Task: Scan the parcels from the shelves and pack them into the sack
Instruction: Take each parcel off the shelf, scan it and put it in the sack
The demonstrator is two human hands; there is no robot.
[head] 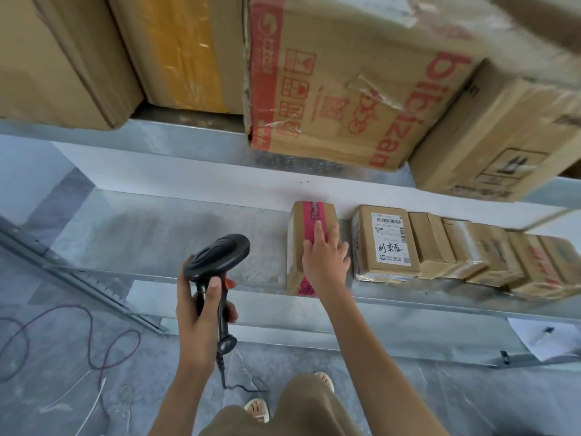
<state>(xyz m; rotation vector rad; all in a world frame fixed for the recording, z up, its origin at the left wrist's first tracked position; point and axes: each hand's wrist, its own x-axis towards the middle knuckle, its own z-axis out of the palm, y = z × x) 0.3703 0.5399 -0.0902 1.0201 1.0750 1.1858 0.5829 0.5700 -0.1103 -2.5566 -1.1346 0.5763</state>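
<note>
We have our right hand (325, 259) laid on top of the small cardboard parcel (309, 247) at the left end of the row on the lower shelf (176, 234), with the forefinger stretched along the parcel's pink tape and the other fingers draped over its right edge; they look curled onto the box, though how firm the hold is we cannot tell. The parcel lies directly under this hand, its long axis running from the shelf's front lip back toward the white wall, so a pull toward us would follow its length. Our left hand (201, 306) is clenched round the handle of the black scanner (217, 262), whose rounded head hangs over bare shelf just left of the parcel and points roughly forward. The right hand is plainly the nearer one to the box, and the scanner is near enough to read a label once one faces it. Just beside the parcel on its right stands a labelled box (385, 243), printed sheet upward, and more taped brown boxes (471, 250) continue the row. The cardboard looks matt and slightly crushed at the corners, the tape glossy, the shelf grey metal. No sack is in view.
</note>
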